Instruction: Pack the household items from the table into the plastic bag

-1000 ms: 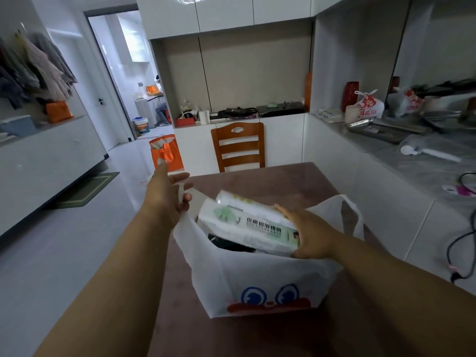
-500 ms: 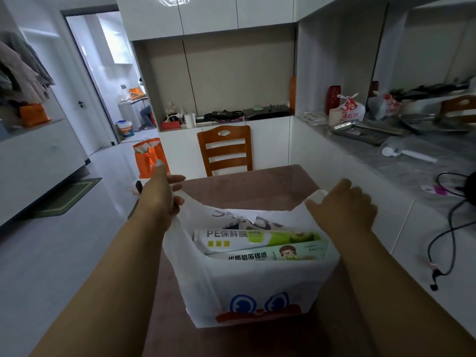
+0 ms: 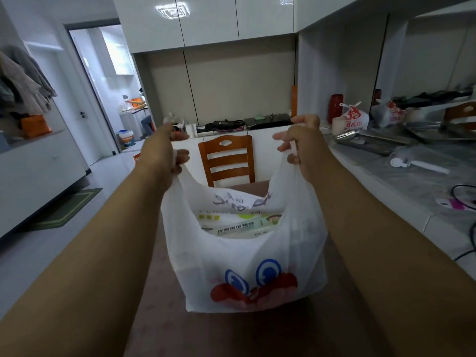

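Observation:
A white plastic bag (image 3: 247,258) with blue eyes and a red mouth printed on its front hangs in front of me above the brown table (image 3: 159,318). My left hand (image 3: 162,150) grips the bag's left handle and my right hand (image 3: 301,145) grips the right handle, both raised and pulling the mouth wide. Inside lie long boxes of wrap and foil (image 3: 242,222) with green and white labels, side by side. The lower contents are hidden by the bag's wall.
A wooden chair (image 3: 226,161) stands at the table's far side. On the right runs a grey counter (image 3: 412,181) with trays, a white bag (image 3: 350,118), a scoop and cables. White cabinets and an open doorway are on the left.
The boxes went down into the bag. My right hand let go of them and took the right handle. Both hands have lifted the handles upward, raising the bag.

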The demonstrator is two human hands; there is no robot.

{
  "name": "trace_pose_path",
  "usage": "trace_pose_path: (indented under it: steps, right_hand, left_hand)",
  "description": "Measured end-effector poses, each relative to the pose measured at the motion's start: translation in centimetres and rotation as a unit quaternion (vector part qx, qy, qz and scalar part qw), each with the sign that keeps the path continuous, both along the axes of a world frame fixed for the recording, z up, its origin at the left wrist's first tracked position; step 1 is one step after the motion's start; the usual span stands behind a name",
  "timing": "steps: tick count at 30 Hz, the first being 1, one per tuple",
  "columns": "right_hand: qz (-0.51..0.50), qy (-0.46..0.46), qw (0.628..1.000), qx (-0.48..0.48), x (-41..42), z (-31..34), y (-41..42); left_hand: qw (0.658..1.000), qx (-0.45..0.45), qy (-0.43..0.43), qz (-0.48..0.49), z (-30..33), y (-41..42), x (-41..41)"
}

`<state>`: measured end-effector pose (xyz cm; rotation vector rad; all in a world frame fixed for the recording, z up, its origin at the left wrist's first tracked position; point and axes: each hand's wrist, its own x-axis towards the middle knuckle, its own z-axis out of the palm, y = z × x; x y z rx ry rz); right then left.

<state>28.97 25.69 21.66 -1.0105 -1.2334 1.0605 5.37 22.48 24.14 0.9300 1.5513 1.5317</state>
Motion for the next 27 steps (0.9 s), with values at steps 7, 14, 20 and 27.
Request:
trace_pose_path:
  steps: [7, 14, 20, 27]
  right_hand:
    - [-0.020, -0.097, 0.995, -0.035, -1.2, -2.1, 5.4]
    - [-0.005, -0.224, 0.965, -0.137, -1.2, -7.2, 6.4]
    - [-0.054, -0.244, 0.963, -0.103, -0.4, -6.9, 5.8]
    - [-0.099, -0.301, 0.945, -0.079, 0.3, -6.4, 4.7]
  left_hand:
    - [0.994, -0.048, 0.087, -0.035, -1.3, 4.3, -0.3]
    - [0.972, -0.099, 0.207, -0.052, -8.1, 6.5, 0.2]
    - [0.960, -0.079, 0.264, -0.053, -8.2, 6.3, 0.0]
    - [0.945, -0.088, 0.316, -0.018, -8.2, 5.9, -0.9]
